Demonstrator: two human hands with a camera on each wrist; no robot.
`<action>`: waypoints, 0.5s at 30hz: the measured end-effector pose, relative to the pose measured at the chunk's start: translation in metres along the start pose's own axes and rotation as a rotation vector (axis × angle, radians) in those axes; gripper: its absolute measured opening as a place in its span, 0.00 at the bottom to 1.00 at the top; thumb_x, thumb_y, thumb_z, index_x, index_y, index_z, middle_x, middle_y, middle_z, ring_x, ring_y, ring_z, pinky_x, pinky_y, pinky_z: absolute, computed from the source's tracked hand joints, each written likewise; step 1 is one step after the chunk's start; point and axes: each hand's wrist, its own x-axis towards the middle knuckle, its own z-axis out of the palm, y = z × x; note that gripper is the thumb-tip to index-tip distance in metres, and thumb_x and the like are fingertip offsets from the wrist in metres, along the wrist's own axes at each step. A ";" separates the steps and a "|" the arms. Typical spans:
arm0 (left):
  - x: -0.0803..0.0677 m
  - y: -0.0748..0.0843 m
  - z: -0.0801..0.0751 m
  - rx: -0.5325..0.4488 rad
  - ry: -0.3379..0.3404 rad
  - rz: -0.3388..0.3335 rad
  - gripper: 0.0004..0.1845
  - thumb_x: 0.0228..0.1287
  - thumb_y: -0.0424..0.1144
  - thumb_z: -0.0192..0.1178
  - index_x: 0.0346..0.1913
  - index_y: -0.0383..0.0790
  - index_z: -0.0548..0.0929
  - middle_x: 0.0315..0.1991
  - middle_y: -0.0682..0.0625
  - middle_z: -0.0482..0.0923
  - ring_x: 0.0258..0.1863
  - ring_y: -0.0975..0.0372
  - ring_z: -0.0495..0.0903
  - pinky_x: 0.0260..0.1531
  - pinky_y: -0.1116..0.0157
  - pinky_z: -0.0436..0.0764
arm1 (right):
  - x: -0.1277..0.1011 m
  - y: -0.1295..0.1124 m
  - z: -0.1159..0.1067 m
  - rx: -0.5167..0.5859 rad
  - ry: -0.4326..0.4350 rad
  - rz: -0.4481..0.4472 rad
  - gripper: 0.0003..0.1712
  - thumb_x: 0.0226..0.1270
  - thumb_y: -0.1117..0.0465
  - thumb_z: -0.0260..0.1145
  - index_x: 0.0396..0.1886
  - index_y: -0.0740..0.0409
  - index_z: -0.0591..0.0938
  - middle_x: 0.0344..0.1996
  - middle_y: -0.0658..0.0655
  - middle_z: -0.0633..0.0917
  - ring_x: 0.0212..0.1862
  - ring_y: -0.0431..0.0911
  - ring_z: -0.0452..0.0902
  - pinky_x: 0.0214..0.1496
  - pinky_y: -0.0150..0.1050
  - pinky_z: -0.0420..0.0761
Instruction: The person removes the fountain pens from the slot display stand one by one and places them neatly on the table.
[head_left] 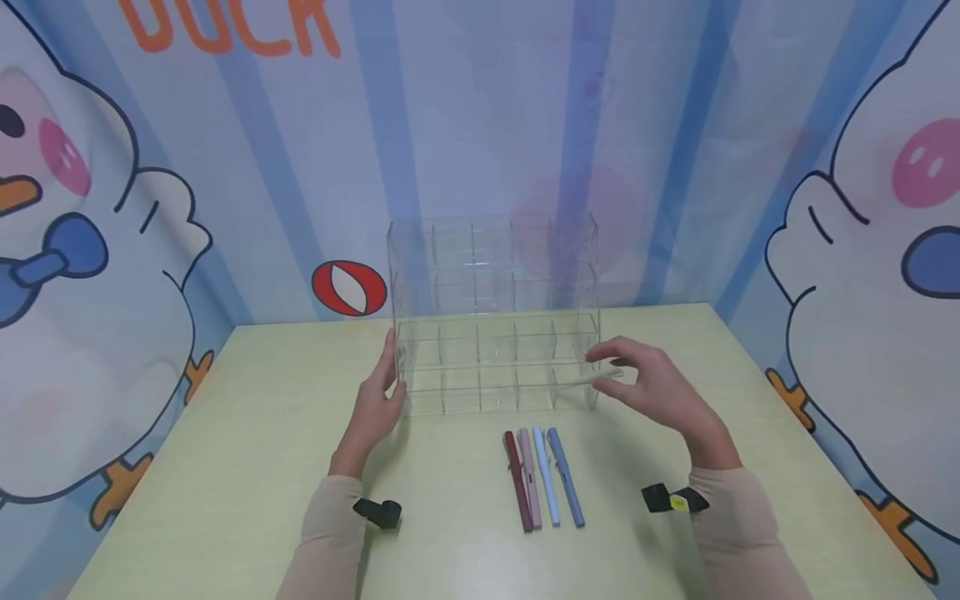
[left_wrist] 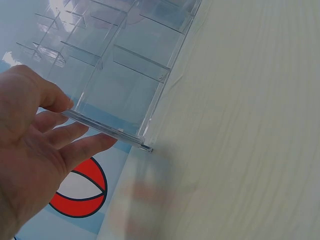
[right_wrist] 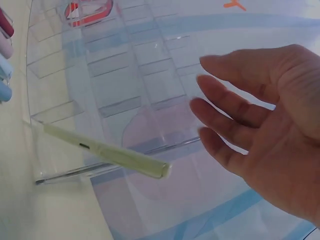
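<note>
A clear acrylic organizer (head_left: 498, 377) with rows of compartments stands upright on the table. My left hand (head_left: 375, 408) grips its left side edge; in the left wrist view the thumb is on one side of the panel (left_wrist: 110, 131) and the fingers are on the other. A pale green pen (right_wrist: 107, 152) slants out of the lowest compartment at the right end. Beside its raised end is my right hand (right_wrist: 260, 110), its fingers loosely extended and apart from the pen. Several pens lie side by side before the organizer: dark red (head_left: 518, 483), pink (head_left: 529, 479), light blue (head_left: 547, 477) and blue (head_left: 566, 479).
The pale yellow table (head_left: 225, 467) reaches back to a striped blue backdrop (head_left: 480, 125) printed with cartoon ducks. The organizer stands near the table's back edge. Small black devices (head_left: 378, 512) are strapped at both wrists.
</note>
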 end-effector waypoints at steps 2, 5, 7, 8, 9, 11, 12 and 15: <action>0.000 0.000 0.000 -0.007 0.000 0.008 0.42 0.65 0.31 0.47 0.69 0.69 0.37 0.69 0.62 0.44 0.64 0.59 0.57 0.58 0.55 0.62 | 0.000 0.003 0.000 -0.002 0.042 0.018 0.19 0.59 0.56 0.64 0.51 0.51 0.76 0.48 0.49 0.77 0.53 0.46 0.70 0.50 0.49 0.72; 0.000 0.000 0.001 -0.010 0.001 0.013 0.42 0.65 0.30 0.47 0.69 0.69 0.38 0.69 0.62 0.44 0.64 0.59 0.57 0.58 0.55 0.62 | 0.001 0.009 0.000 -0.007 0.083 0.050 0.20 0.59 0.58 0.63 0.53 0.53 0.75 0.51 0.52 0.75 0.55 0.48 0.68 0.49 0.50 0.72; 0.000 0.001 0.000 -0.010 0.003 0.017 0.42 0.65 0.30 0.48 0.69 0.68 0.38 0.69 0.63 0.44 0.64 0.59 0.57 0.58 0.55 0.62 | 0.001 0.014 0.001 -0.019 0.097 0.070 0.22 0.59 0.58 0.63 0.54 0.55 0.74 0.52 0.53 0.74 0.55 0.50 0.67 0.48 0.51 0.72; 0.000 0.001 0.000 -0.010 0.003 0.018 0.42 0.65 0.30 0.48 0.69 0.68 0.38 0.69 0.63 0.44 0.64 0.59 0.57 0.58 0.55 0.62 | 0.001 0.016 0.002 -0.024 0.098 0.083 0.23 0.59 0.59 0.63 0.55 0.56 0.74 0.52 0.54 0.74 0.55 0.50 0.67 0.48 0.51 0.72; 0.000 0.000 0.000 -0.010 0.001 0.016 0.42 0.65 0.30 0.48 0.69 0.69 0.38 0.69 0.64 0.44 0.64 0.60 0.57 0.58 0.55 0.62 | 0.001 0.018 0.002 -0.023 0.095 0.100 0.24 0.59 0.59 0.63 0.56 0.56 0.73 0.53 0.54 0.73 0.56 0.50 0.67 0.49 0.52 0.71; 0.000 0.000 0.000 -0.011 -0.001 0.015 0.42 0.65 0.30 0.48 0.69 0.69 0.38 0.69 0.64 0.44 0.64 0.59 0.57 0.58 0.55 0.62 | 0.003 0.023 0.004 -0.021 0.084 0.129 0.28 0.59 0.59 0.63 0.59 0.57 0.70 0.55 0.56 0.71 0.56 0.51 0.65 0.50 0.52 0.70; 0.000 0.000 0.000 -0.007 -0.001 0.014 0.42 0.65 0.30 0.48 0.69 0.69 0.38 0.69 0.63 0.44 0.64 0.59 0.57 0.58 0.55 0.63 | 0.003 0.025 0.005 -0.020 0.077 0.138 0.29 0.59 0.59 0.63 0.61 0.58 0.68 0.56 0.57 0.70 0.57 0.52 0.65 0.51 0.52 0.70; 0.001 -0.001 0.000 0.003 0.000 0.008 0.43 0.65 0.30 0.48 0.69 0.69 0.37 0.69 0.61 0.45 0.63 0.58 0.58 0.57 0.55 0.64 | 0.006 0.032 0.009 -0.002 0.055 0.159 0.34 0.58 0.60 0.64 0.64 0.59 0.64 0.58 0.59 0.68 0.58 0.53 0.63 0.53 0.52 0.69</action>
